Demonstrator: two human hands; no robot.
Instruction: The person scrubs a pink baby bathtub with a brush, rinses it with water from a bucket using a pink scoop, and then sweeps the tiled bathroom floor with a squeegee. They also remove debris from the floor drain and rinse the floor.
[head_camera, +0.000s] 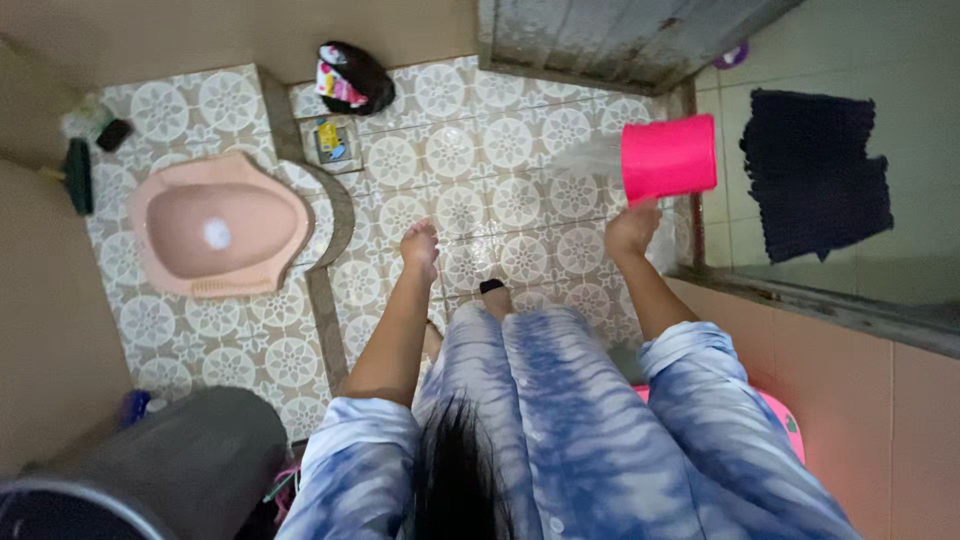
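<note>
Right hand outstretched, grip grasping tilted pink bucket; left hand extended, empty, fingers loosely curled.

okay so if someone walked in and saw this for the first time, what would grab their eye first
Most likely the bright pink bucket at the upper right, tipped on its side in the right hand with water spilling toward the patterned tile floor. Next, the pale pink squat toilet set into the floor at the left. The left hand hangs empty over the tiles in the middle.

Bright pink plastic bucket, tipped sideways, spilling water above the patterned tile floor.
</note>
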